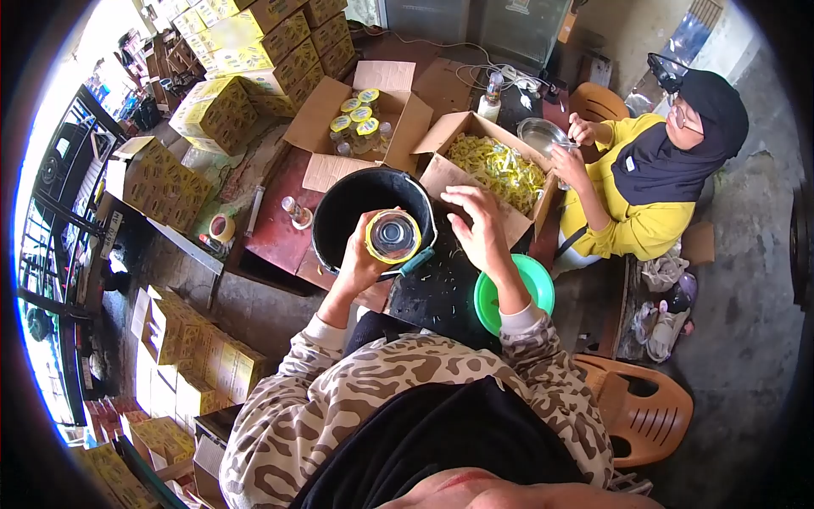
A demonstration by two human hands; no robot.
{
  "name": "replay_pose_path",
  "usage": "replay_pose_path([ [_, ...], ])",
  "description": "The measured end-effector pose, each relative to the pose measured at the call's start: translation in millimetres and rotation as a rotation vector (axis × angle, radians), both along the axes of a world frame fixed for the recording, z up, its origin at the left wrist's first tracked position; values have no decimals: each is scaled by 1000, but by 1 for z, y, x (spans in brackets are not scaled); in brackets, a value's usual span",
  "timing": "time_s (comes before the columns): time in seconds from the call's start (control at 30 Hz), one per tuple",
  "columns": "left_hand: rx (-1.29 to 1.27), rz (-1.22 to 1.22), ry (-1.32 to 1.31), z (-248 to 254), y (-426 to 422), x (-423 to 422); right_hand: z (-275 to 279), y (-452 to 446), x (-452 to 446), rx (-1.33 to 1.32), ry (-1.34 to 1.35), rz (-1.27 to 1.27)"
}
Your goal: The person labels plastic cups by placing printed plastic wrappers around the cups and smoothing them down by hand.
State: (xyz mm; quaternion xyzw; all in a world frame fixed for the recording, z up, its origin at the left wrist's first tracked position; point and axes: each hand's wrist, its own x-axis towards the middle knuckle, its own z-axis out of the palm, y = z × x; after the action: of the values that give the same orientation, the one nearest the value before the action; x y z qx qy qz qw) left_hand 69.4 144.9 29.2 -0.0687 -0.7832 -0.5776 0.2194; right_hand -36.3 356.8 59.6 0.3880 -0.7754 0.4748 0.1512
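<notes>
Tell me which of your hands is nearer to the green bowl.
Right. The right hand is just beyond the green bowl, its wrist over the bowl; the left hand is farther off, holding a jar above the bucket.

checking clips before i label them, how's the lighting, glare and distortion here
Head view: fisheye bends the scene, with black vignetting around it; daylight burns out the left edge; small glints show on the clear jar in the left hand; the black bucket is dark inside; a soft smudge seems to blur some stacked cartons.
</notes>
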Motion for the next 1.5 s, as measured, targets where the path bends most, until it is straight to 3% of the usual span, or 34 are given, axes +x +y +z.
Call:
replay_pose_path([
  [0.03, 1, -5, 3, -2, -3, -1, 2, -2, 1, 55, 59, 17],
  [0.23, 175, -82, -87, -12, -30, -6, -25, -25, 15, 33, -174, 124],
  [0.3, -49, 9, -240, 5, -44, -4, -29, -37, 22, 5, -237, 129],
  [0.4, -493, 130, -205, -6, -69, -7, -35, -48, 26, 21, -218, 95],
  [0.5, -819, 82, -336, -4, -90, -10, -43, -48, 28, 42, -192, -32],
  [0.7, -1194, -81, -381, -23, -113, -38, -71, -2, 46, -20, -256, -329],
  [0.83, -1259, -92, -259, -37, -117, -55, -106, 47, 73, 38, -339, -509],
  [0.97, -1399, -227, -320, -52, -116, -65, -158, 94, 105, 20, -545, -710],
  [1.03, -1404, -222, -350, -58, -112, -70, -180, 114, 116, 179, -539, -865],
  [1.13, -1366, -281, -397, -61, -105, -70, -201, 130, 125, 198, -679, -1007],
  [1.3, -1389, -253, -429, -60, -98, -72, -249, 150, 115, 464, -626, -986],
  [1.5, -1187, -170, -473, -44, -95, -56, -290, 160, 84, 820, -544, -922],
])
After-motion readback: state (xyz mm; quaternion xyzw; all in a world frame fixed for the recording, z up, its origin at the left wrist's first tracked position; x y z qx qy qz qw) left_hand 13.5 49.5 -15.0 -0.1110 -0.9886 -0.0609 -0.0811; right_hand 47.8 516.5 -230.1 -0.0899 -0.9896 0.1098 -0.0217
